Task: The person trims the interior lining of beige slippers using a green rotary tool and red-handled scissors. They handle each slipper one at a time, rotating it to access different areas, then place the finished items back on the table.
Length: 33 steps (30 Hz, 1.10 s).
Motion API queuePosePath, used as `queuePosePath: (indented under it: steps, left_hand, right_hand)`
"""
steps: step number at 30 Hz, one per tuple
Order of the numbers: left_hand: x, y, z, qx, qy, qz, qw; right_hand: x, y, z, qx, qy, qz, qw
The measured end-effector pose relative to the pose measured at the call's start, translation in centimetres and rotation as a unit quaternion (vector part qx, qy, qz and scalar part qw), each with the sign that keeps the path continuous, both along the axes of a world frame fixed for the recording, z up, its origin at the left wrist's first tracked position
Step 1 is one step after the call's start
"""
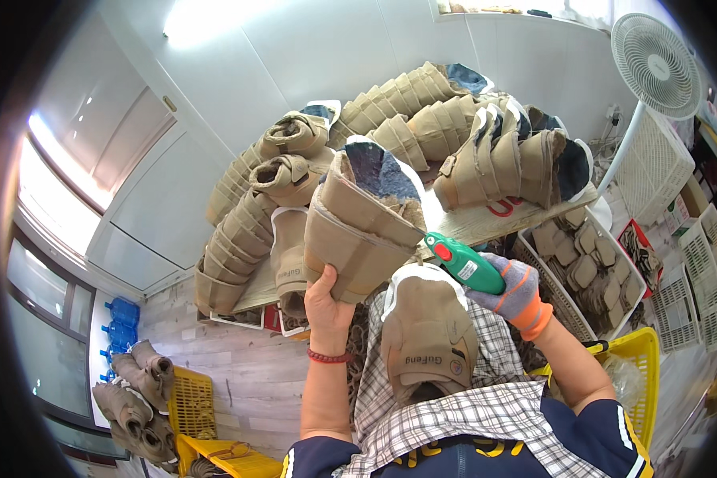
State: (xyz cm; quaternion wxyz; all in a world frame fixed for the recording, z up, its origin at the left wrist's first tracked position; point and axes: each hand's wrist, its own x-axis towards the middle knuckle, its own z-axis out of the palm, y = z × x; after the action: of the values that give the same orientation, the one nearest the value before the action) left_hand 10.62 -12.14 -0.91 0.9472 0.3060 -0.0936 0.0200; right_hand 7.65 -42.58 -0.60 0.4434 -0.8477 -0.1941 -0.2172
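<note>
Rows of tan shoe uppers [422,119] crowd the desk [486,223]. Raised above the lap, the bare left hand [327,303] grips a tan upper [358,227] from below, fingers wrapped on its underside. The gloved right hand [514,291], fingers curled tight, holds a green glue gun [462,261], nozzle touching the upper's edge.

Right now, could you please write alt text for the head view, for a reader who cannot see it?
A bare left hand holds up a tan shoe upper while the gloved right hand points a green glue gun at its edge. Another upper lies on the checked apron, with rows of uppers stacked on the board behind.
</note>
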Motion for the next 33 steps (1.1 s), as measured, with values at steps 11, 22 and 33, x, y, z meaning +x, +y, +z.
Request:
queuePosePath:
  steps: [11, 22, 33]
  left_hand:
    - [-1.0, -2.7, -0.1, 0.177, -0.068, 0.072, 0.979]
    - [-1.1, -2.9, -0.8, 0.597, -0.203, 0.206, 0.748]
    - [-1.6, -2.2, -3.2, 0.772, -0.316, 0.192, 0.517]
  right_hand:
    - [0.4, 1.6, 0.8, 0.111, 0.038, 0.006, 0.993]
    - [0.8, 1.8, 1.6, 0.171, 0.096, -0.021, 0.98]
    - [1.1, 1.1, 3.0, 0.276, 0.2, -0.014, 0.94]
